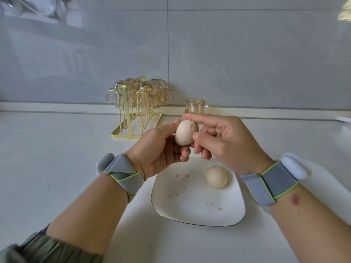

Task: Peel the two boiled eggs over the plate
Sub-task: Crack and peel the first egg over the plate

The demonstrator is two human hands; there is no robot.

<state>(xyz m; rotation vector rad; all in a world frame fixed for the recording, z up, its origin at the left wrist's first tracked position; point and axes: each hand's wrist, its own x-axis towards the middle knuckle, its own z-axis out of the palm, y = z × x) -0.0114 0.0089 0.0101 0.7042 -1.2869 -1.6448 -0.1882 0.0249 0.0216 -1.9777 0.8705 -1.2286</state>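
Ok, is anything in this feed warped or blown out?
Head view: wide-angle bend curves the white counter edge; soft even light, faint shadows; glare only on the glossy grey wall tiles top right; cracked beige egg in both hands stays sharp.

On the counter (57, 158): plate (197, 211) nearest, with one egg (216, 176) on its far right part. Above the plate's far edge, a second egg (185, 132), between left hand (157, 149) and right hand (226, 141). Behind the hands, against the wall (247, 54): cup rack (135, 111) to the left, single cup (195, 106) just to its right.
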